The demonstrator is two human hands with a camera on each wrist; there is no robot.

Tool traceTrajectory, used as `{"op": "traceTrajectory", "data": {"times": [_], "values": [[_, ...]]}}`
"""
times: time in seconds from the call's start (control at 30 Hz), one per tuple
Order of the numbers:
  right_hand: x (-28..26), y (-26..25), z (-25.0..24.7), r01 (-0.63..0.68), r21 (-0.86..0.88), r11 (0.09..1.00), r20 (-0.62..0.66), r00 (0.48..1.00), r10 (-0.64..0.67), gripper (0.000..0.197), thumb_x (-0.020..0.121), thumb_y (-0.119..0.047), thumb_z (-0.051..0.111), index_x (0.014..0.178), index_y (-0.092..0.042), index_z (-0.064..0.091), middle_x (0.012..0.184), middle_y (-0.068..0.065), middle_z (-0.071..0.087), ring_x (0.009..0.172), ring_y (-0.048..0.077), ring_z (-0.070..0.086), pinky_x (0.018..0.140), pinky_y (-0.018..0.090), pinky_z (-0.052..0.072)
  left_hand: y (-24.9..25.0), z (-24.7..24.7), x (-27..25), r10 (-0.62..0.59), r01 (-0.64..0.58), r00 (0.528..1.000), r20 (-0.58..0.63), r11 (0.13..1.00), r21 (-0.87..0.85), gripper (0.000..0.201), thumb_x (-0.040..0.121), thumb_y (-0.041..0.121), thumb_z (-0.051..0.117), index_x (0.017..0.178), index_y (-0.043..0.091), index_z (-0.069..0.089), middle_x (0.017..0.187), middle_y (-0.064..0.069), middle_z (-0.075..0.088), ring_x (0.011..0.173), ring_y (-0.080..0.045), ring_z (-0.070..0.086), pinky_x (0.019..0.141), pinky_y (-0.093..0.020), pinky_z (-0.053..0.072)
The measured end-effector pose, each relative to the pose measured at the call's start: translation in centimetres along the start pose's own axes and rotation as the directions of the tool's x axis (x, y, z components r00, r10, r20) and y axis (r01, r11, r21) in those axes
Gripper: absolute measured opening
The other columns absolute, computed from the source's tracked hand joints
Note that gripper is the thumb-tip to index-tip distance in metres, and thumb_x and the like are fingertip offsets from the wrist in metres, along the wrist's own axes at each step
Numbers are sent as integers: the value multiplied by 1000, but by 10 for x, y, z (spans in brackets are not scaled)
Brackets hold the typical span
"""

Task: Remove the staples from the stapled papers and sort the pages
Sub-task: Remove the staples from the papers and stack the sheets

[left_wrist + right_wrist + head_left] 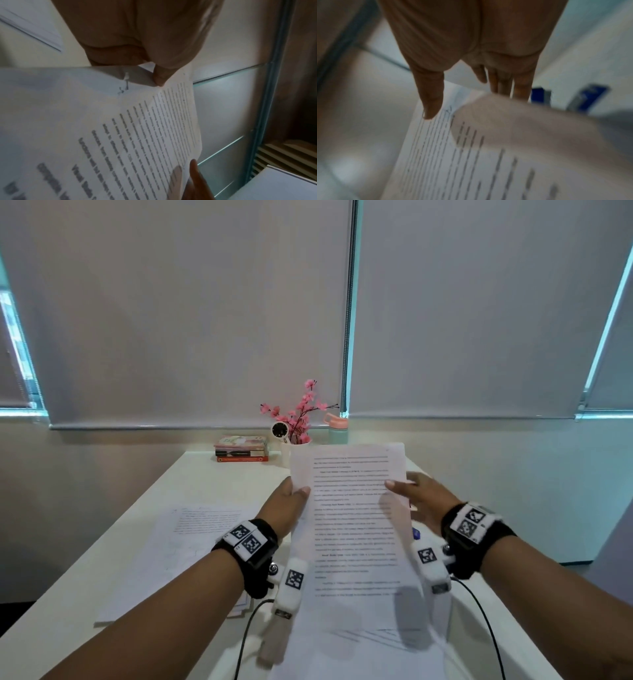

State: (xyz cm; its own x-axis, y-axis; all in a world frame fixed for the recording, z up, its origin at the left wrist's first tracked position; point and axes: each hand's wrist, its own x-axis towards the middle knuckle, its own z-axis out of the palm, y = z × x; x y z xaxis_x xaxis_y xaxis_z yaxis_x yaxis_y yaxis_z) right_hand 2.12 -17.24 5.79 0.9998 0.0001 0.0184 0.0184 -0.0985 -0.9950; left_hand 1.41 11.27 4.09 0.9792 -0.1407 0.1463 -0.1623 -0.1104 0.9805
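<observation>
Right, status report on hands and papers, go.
Left hand and right hand both pinch the printed pages, lifted off the table. Staple still in by the left thumb. Nothing in the way.

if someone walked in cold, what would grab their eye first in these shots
First, the printed pages held up in mid-frame above the white table, the left hand pinching their left edge and the right hand holding their right edge. Next, the pink flowers in a white vase at the table's far end, beside a stack of books. More sheets lie flat on the table to the left.
</observation>
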Motion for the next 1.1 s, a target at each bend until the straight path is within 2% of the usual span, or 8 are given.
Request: {"op": "traceTrajectory", "data": {"times": [0.07,0.17,0.33,0.67,0.8,0.9,0.97,1.1], "values": [[-7,2,9,37,147,988,86,995,-50,54,84,-19,74,129,2,55,122,21,66,106,36,66,83,41,57,7,2,0,57,-57,998,-16,997,43,22,98,27,45,117,25,57,112,2,70,103,-19,67,94,-49,52],[-11,-16,20,207,130,970,-59,978,-201,29,91,-9,63,118,3,63,111,22,70,95,35,70,83,44,57,25,7,0,221,-202,970,-104,965,166,22,102,27,41,119,18,51,111,0,66,100,-17,65,90,-46,54],[-26,-61,31,443,87,892,-98,895,-435,19,93,-14,61,110,-12,70,109,13,73,101,33,69,87,45,55,67,9,-10,429,-393,869,-248,901,183,17,104,17,37,117,12,47,98,12,60,85,5,58,62,-3,46],[-34,4,38,266,64,962,-116,959,-258,24,89,-16,68,113,-15,69,104,7,75,97,30,71,91,54,54,7,18,-26,302,-243,939,-164,921,305,18,105,26,34,104,11,43,98,2,58,93,-18,59,75,-31,52],[-28,-7,35,251,70,965,-41,968,-249,41,86,-42,67,117,-16,65,111,6,73,102,27,70,91,52,53,16,8,-22,351,-244,909,-225,886,394,16,104,22,38,91,12,39,84,5,53,78,-15,52,62,-27,43],[-16,-23,21,228,105,968,-136,968,-213,39,98,-42,50,114,-8,60,109,10,68,99,26,66,89,44,54,29,-18,-15,317,-180,914,-254,877,446,14,102,18,41,106,10,52,98,0,59,90,-20,55,73,-27,42],[-3,-24,9,266,-128,956,-242,926,-290,33,99,-37,51,109,-7,61,104,8,64,98,26,62,91,42,52,28,-37,-13,234,-104,943,-235,881,461,19,101,17,42,112,9,56,107,-2,62,95,-22,57,78,-29,43],[34,0,-3,185,-883,432,8,925,-381,35,95,-29,58,126,-12,59,127,7,53,115,25,53,100,34,41,3,-52,-19,-10,53,997,-77,807,588,17,99,19,46,89,6,53,98,-14,63,90,-27,58,72,-30,42]]}}
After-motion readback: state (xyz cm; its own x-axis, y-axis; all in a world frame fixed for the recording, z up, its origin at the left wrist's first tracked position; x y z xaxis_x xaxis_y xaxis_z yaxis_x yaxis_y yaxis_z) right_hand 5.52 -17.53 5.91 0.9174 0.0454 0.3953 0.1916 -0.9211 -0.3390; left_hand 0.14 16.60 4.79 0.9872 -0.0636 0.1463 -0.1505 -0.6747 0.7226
